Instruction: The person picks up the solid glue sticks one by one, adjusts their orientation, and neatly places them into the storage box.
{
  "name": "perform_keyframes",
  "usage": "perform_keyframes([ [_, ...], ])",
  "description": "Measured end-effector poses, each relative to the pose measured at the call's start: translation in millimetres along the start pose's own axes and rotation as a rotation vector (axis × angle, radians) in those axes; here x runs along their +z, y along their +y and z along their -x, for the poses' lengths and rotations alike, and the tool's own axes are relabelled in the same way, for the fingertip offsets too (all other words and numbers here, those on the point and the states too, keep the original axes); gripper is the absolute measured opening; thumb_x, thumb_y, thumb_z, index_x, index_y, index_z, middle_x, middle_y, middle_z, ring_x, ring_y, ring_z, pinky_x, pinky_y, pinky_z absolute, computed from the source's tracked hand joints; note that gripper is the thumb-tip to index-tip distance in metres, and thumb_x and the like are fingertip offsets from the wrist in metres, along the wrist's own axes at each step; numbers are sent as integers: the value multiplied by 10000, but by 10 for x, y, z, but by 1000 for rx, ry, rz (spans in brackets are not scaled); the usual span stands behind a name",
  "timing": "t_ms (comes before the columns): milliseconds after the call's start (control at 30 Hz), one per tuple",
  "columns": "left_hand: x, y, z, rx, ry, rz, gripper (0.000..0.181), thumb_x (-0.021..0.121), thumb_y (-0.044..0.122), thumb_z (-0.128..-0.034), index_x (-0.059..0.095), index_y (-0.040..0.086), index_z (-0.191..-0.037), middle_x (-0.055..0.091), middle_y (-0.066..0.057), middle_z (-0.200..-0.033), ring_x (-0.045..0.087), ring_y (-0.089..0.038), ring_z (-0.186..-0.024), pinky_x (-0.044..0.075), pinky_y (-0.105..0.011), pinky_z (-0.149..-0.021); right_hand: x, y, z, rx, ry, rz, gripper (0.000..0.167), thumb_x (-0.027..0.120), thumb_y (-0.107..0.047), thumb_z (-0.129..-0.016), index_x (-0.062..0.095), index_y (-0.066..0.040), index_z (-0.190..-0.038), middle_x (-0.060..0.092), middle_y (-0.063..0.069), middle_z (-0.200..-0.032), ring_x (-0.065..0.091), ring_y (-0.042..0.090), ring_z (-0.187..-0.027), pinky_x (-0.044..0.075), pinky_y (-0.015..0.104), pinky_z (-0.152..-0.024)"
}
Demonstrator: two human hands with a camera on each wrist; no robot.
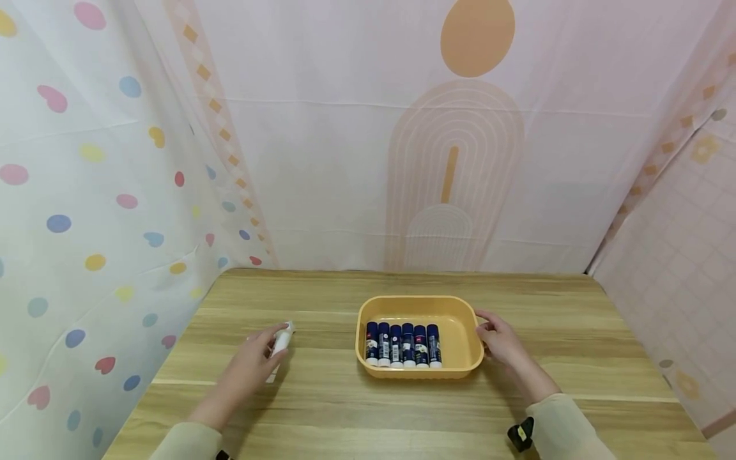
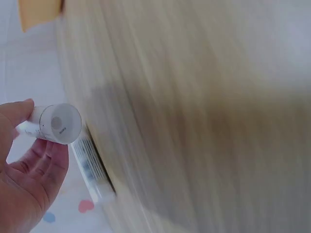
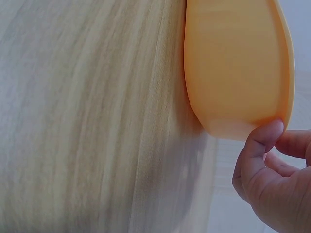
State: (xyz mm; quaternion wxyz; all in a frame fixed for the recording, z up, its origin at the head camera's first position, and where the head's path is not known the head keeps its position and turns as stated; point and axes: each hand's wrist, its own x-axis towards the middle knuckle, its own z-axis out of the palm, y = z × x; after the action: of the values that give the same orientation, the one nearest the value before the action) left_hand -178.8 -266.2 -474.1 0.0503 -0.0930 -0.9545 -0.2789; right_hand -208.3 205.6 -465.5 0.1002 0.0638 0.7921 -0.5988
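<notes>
At the table's left, my left hand (image 1: 247, 367) pinches a white glue stick (image 1: 282, 340) between thumb and fingers. In the left wrist view the stick's round white end (image 2: 66, 124) faces the camera. A second white stick with a barcode label (image 2: 92, 167) lies on the table just beyond it. My right hand (image 1: 501, 340) grips the right rim of a yellow plastic tray (image 1: 420, 372), thumb and fingers on either side of the edge (image 3: 286, 97). Several blue-capped glue sticks (image 1: 408, 345) stand in a row in the tray's left part.
Everything rests on a wood-grain table (image 1: 322, 421). A patterned curtain (image 1: 322, 179) hangs along its back edge, with a dotted cloth (image 1: 115, 255) on the left and a checked one (image 1: 678, 255) on the right.
</notes>
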Motion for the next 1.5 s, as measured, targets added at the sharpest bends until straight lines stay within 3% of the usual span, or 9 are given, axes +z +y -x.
perform_keyframes([
  [133,99,130,-71,-27,40,150,482,663,103,-874,496,47,-1323,561,-79,-878,521,-138,-754,461,-203,-615,9,-3,-7,6,3,3,434,410,-71,-994,371,-45,-1426,468,111,-994,468,137,-680,438,269,-569],
  [300,219,331,-180,-134,83,336,477,664,120,-876,483,40,-1310,549,-97,-856,513,-111,-717,452,-191,-597,12,3,-12,8,1,-3,434,408,-66,-995,368,-43,-1427,464,113,-997,467,139,-685,435,267,-568],
  [433,302,517,-253,-238,64,479,506,642,138,-894,434,72,-1351,515,-107,-918,487,-106,-708,467,-208,-564,9,8,-13,3,2,-9,433,410,-59,-993,370,-38,-1424,464,108,-985,470,144,-685,435,269,-566],
  [533,361,646,-308,-284,44,566,517,628,150,-906,403,96,-1368,481,-102,-948,481,-114,-725,506,-239,-570,7,10,-12,-1,-1,-7,435,408,-56,-992,368,-34,-1424,465,110,-985,474,146,-693,442,271,-570],
  [767,443,972,-462,-301,78,720,536,617,135,-911,362,98,-1381,463,-113,-984,538,-154,-762,563,-339,-606,7,11,-9,-5,0,9,437,407,-63,-993,362,-33,-1427,478,124,-1004,485,151,-704,446,268,-570],
  [933,488,1235,-560,-287,86,813,520,625,151,-908,374,123,-1363,452,-89,-978,573,-158,-791,565,-349,-623,9,5,3,-6,4,16,439,406,-60,-991,362,-30,-1426,478,138,-1018,485,147,-703,448,263,-571],
  [1167,452,1706,-580,-239,31,837,472,604,110,-913,390,93,-1334,477,-124,-976,583,-192,-795,563,-344,-636,8,8,13,-10,6,18,436,405,-57,-992,362,-25,-1425,478,146,-1020,489,154,-705,451,269,-573],
  [1300,680,1788,-648,-187,28,801,472,620,130,-906,408,115,-1327,513,-122,-976,567,-166,-765,555,-304,-593,8,25,6,-16,8,22,435,405,-55,-992,361,-19,-1423,475,141,-1010,483,152,-707,457,276,-579],
  [1500,1002,1969,-689,-77,34,669,448,656,115,-877,464,114,-1282,550,-97,-887,549,-135,-708,513,-253,-577,4,28,-7,-18,4,17,434,395,-49,-992,361,-20,-1423,474,146,-1012,488,158,-711,454,266,-574],
])
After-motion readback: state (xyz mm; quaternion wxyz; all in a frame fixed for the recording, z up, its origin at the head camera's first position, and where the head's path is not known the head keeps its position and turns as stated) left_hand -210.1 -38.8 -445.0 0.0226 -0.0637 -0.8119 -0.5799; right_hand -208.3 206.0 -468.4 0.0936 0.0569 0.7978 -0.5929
